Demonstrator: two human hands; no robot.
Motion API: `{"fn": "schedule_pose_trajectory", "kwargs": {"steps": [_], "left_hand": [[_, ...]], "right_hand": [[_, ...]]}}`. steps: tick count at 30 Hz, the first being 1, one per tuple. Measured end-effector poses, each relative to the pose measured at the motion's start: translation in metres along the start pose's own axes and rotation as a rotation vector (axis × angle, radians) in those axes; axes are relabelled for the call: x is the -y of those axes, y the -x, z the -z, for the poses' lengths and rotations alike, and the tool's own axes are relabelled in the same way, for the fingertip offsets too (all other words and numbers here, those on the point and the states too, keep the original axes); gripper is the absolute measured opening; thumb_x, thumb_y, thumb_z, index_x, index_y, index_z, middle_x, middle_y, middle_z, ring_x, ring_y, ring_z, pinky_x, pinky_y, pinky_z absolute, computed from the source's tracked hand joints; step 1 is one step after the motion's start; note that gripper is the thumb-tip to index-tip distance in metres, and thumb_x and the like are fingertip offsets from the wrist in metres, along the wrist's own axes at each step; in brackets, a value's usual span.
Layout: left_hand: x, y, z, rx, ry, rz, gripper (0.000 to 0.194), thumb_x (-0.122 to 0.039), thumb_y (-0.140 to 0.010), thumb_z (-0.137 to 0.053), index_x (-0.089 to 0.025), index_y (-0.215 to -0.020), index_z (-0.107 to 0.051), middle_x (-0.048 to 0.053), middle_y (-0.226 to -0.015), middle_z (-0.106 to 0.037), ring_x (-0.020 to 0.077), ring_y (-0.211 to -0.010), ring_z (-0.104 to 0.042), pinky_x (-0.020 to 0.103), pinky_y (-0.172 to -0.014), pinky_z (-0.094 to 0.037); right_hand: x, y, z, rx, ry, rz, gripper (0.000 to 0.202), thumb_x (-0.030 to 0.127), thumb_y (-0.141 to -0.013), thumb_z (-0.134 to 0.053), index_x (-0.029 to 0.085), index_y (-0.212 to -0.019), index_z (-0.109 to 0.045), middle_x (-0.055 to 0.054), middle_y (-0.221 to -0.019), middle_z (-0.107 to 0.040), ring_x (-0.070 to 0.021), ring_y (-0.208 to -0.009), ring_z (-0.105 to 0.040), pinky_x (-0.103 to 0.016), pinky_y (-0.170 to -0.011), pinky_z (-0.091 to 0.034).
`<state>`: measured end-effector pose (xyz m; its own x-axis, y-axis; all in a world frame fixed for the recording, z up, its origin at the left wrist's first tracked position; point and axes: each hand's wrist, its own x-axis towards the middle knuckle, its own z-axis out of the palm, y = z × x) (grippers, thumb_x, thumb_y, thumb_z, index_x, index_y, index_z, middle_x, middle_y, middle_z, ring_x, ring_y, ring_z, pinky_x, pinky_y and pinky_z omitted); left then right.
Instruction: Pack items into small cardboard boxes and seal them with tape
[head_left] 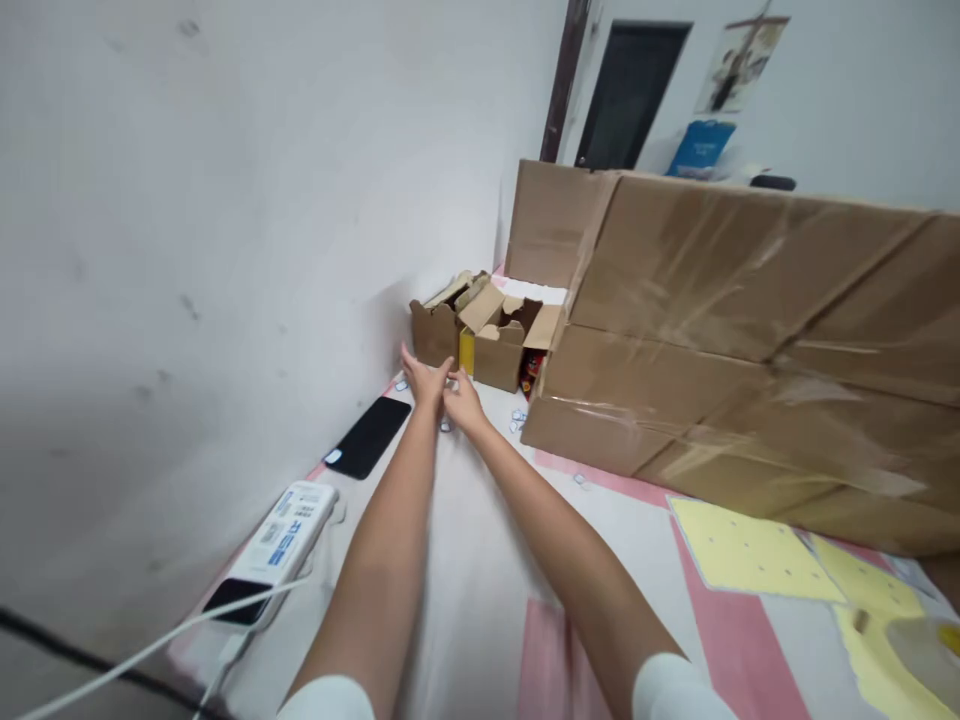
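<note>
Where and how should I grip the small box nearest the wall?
I'd probably pinch the small brown box by its wavy front rim, from the near side: that upright panel faces you, with the wall close on its left and a yellow item at right.

Nothing reads clearly; print on the white power strip [289, 525] and blue object [702, 150] is blurred.

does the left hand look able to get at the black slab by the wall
Likely yes: the left hand is just beyond the far end of the black slab, and nothing seems to stand between them.
</note>
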<state>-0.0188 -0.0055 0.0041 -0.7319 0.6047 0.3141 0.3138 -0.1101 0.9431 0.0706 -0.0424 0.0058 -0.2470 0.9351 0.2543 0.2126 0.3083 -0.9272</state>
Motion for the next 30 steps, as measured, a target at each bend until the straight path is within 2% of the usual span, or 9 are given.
{"fn": "schedule_pose_trajectory", "kwargs": {"steps": [2, 4, 7, 12, 16, 19, 22, 26, 30], "left_hand": [[0.019, -0.007, -0.007, 0.085, -0.054, -0.049, 0.114, -0.029, -0.061, -0.088, -0.014, -0.152, -0.021, 0.026, -0.158, -0.034, 0.0342, -0.149, -0.032, 0.047, -0.122, -0.027], [0.032, -0.012, -0.008, 0.143, -0.104, -0.092, 0.118, -0.029, -0.062, -0.089, -0.019, -0.156, -0.018, 0.02, -0.163, -0.03, 0.0314, -0.152, -0.027, 0.045, -0.124, -0.024], [0.038, -0.018, -0.01, 0.184, -0.236, -0.135, 0.121, -0.032, -0.063, -0.088, -0.023, -0.158, -0.015, 0.017, -0.165, -0.027, 0.0328, -0.152, -0.027, 0.048, -0.123, -0.024], [0.032, -0.019, -0.013, 0.139, -0.339, -0.078, 0.119, -0.03, -0.067, -0.085, -0.021, -0.158, -0.01, 0.021, -0.151, -0.043, 0.037, -0.14, -0.044, 0.052, -0.115, -0.035], [0.035, -0.02, -0.013, 0.061, -0.213, -0.037, 0.103, -0.023, -0.071, -0.08, -0.018, -0.154, -0.02, 0.021, -0.143, -0.047, 0.0349, -0.134, -0.048, 0.048, -0.114, -0.034], [0.041, -0.024, -0.015, 0.013, -0.15, 0.015, 0.068, -0.028, -0.076, -0.077, -0.018, -0.135, -0.045, 0.019, -0.135, -0.051, 0.0358, -0.133, -0.047, 0.052, -0.115, -0.031], [0.043, -0.029, -0.017, 0.019, -0.069, 0.005, 0.03, -0.042, -0.091, -0.061, -0.02, -0.11, -0.054, 0.011, -0.116, -0.06, 0.0266, -0.117, -0.057, 0.042, -0.106, -0.041], [0.032, -0.039, -0.004, 0.014, 0.052, -0.071, 0.035, -0.055, -0.099, -0.045, -0.021, -0.094, -0.05, 0.002, -0.088, -0.059, 0.016, -0.088, -0.059, 0.028, -0.087, -0.047], [0.003, -0.05, 0.024, -0.059, 0.117, -0.139, 0.041, -0.062, -0.097, -0.044, -0.021, -0.095, -0.051, 0.001, -0.09, -0.058, 0.0151, -0.091, -0.058, 0.026, -0.086, -0.046]], "right_hand": [[-0.02, -0.014, -0.006, -0.062, 0.031, -0.04, 0.028, 0.013, -0.083, -0.056, 0.017, -0.11, -0.063, -0.018, -0.158, -0.04, -0.0295, -0.138, -0.051, -0.051, -0.114, -0.04], [-0.036, -0.017, -0.007, -0.11, 0.055, -0.036, 0.036, 0.012, -0.085, -0.052, 0.017, -0.12, -0.059, -0.017, -0.164, -0.03, -0.0264, -0.142, -0.046, -0.046, -0.115, -0.039], [-0.045, -0.017, -0.011, -0.213, 0.128, 0.028, 0.055, 0.013, -0.086, -0.049, 0.016, -0.141, -0.046, -0.016, -0.164, -0.031, -0.0248, -0.148, -0.038, -0.043, -0.12, -0.032], [-0.035, -0.034, -0.023, -0.323, 0.099, -0.065, 0.075, 0.027, -0.091, -0.05, 0.005, -0.156, -0.022, -0.023, -0.158, -0.037, -0.0293, -0.15, -0.033, -0.044, -0.122, -0.029], [-0.035, -0.055, -0.015, -0.372, 0.043, -0.134, 0.083, 0.032, -0.083, -0.061, 0.009, -0.155, -0.027, -0.021, -0.157, -0.034, -0.0324, -0.149, -0.031, -0.045, -0.123, -0.026], [-0.043, -0.063, 0.006, -0.324, -0.027, -0.109, 0.073, 0.029, -0.077, -0.06, 0.015, -0.147, -0.042, -0.015, -0.148, -0.039, -0.028, -0.14, -0.042, -0.039, -0.12, -0.032], [-0.05, -0.06, 0.023, -0.29, -0.135, -0.099, 0.059, 0.026, -0.073, -0.057, 0.017, -0.132, -0.052, -0.013, -0.138, -0.044, -0.0245, -0.126, -0.052, -0.038, -0.111, -0.042], [-0.042, -0.048, 0.026, -0.291, -0.261, -0.017, 0.039, 0.026, -0.073, -0.059, 0.021, -0.11, -0.049, -0.008, -0.118, -0.053, -0.0202, -0.107, -0.056, -0.035, -0.098, -0.048], [0.006, -0.04, 0.025, -0.239, -0.348, 0.131, 0.021, 0.032, -0.083, -0.057, 0.024, -0.097, -0.043, -0.001, -0.095, -0.051, -0.0163, -0.09, -0.054, -0.029, -0.089, -0.049]]}}
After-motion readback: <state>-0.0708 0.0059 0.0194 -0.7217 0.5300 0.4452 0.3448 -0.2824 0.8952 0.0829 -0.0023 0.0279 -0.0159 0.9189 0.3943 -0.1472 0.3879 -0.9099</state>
